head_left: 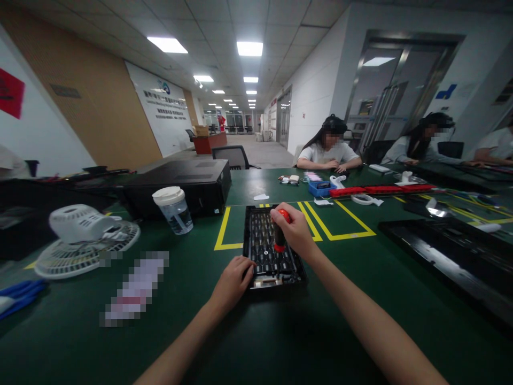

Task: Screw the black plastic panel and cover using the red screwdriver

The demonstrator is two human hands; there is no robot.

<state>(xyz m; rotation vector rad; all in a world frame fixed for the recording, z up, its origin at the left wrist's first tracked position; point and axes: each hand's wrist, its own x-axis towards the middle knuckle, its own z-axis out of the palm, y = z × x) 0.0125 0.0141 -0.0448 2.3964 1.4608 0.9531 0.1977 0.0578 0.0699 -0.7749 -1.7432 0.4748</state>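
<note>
A flat black tray-like part (260,235) with rows of small slots lies on the green table (280,331) in front of me, partly inside a yellow taped rectangle. My right hand (294,230) is closed round a screwdriver with a red and black handle (279,235), held upright with its tip down on the part. My left hand (234,280) rests with curled fingers on the near left edge of the part, steadying it.
A clear cup with a white lid (175,209), a black box (188,184) and a white desk fan lying flat (82,238) are to the left. Another black tray (449,256) lies right. A blue bin (320,188) and red strips (380,190) sit beyond; other people sit at the far side.
</note>
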